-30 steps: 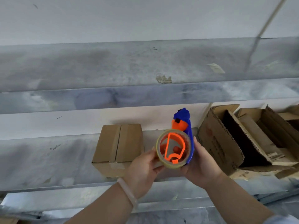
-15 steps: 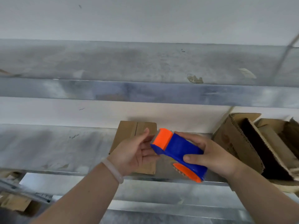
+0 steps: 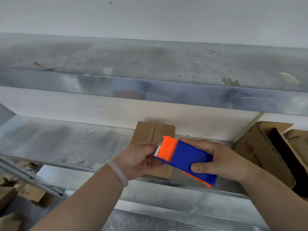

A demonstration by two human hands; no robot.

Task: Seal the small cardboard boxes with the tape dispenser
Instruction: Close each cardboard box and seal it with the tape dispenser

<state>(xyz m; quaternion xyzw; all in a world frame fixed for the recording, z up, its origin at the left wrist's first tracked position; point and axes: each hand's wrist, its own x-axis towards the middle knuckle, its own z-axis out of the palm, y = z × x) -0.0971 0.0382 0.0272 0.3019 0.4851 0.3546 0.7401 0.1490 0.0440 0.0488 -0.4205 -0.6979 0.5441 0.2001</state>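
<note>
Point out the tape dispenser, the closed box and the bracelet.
tape dispenser (image 3: 186,155): head view, blue body.
closed box (image 3: 145,132): head view, left top flap.
bracelet (image 3: 119,173): head view, band across the wrist.

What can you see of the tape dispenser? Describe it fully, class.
The tape dispenser is smooth plastic: a blue body with an orange front cap and a toothed metal blade. It is held tilted, blade end up and leftward, in front of a closed cardboard box. The right hand grips the blue body; the left hand pinches at the blade end.
</note>
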